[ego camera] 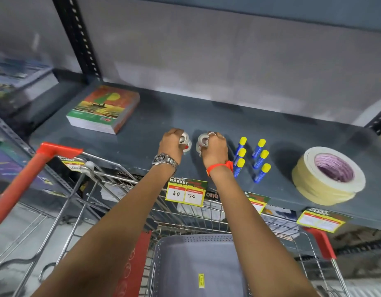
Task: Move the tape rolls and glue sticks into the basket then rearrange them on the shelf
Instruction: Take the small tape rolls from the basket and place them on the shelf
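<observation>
You've got both hands on the shelf [239, 121], each on small clear tape rolls. Left hand [171, 144] has its fingers curled over the top of the left tape pair [185, 142]; right hand [214, 150] has its fingers wrapped round the right tape pair [201, 142]. Looks like two rolls per hand, stacked or leaning, but can't tell for sure, fingers hide most of them.

Taking the glue sticks [252, 158] as the landmark: they stand upright in two short rows, blue w/ yellow caps, just right of your right hand. Small rolls sit just left of them. The big masking tape stack [326, 179] is further right, well apart. The notebook pile [104, 108] is far left and back, not part of the job.

The grey basket [196, 239] sits in the trolley [82, 168] below the shelf edge, toward you from the glue sticks, and looks empty so far.

To do this step well: pinch thru the roll cores or squeeze both rolls together so the lower one doesn't drop. Lift straight up first, then pull back, keeping your right wrist off the nearest glue sticks; they'd likely tip easily. Lower into the basket, don't toss. Then glue sticks, then the big tape.
</observation>
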A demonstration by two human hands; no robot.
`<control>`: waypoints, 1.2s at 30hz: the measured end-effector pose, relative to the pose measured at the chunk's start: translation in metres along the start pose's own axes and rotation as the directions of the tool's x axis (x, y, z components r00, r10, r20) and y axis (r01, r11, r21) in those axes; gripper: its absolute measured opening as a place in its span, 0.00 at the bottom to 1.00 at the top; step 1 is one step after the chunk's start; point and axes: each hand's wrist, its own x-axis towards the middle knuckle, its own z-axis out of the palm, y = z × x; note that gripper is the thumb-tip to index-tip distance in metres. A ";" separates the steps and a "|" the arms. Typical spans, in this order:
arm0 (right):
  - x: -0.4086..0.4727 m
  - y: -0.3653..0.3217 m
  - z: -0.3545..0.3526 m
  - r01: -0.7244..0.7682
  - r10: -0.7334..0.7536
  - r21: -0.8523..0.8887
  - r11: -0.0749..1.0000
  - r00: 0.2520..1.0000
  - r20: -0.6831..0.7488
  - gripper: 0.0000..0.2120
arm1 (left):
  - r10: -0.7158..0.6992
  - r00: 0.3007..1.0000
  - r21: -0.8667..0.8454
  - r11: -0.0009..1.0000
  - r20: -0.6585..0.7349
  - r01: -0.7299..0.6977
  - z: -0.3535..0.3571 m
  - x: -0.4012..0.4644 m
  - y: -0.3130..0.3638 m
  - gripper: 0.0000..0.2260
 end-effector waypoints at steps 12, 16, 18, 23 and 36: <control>0.006 0.008 0.013 0.000 0.002 -0.029 1.000 0.997 0.079 0.19 | -0.008 0.997 -0.018 1.000 0.076 0.009 0.006 0.009 -0.001 0.23; -0.026 0.010 0.011 0.092 -0.079 0.115 0.989 0.990 -0.116 0.25 | 0.060 0.996 -0.130 0.989 -0.060 -0.067 0.007 -0.004 -0.002 0.33; -0.060 0.016 0.012 0.238 -0.173 0.173 0.956 0.929 -0.327 0.22 | 0.135 0.946 -0.215 0.955 -0.294 -0.203 0.007 -0.037 0.001 0.30; -0.161 0.068 0.047 0.379 -0.263 0.260 0.888 0.883 -0.390 0.12 | 0.233 0.882 -0.192 0.923 -0.409 -0.333 0.057 -0.174 -0.024 0.21; -0.308 0.226 0.169 -0.055 0.251 -0.267 0.962 0.560 0.789 0.28 | -0.272 0.618 0.176 0.961 0.738 0.212 0.224 -0.337 -0.132 0.27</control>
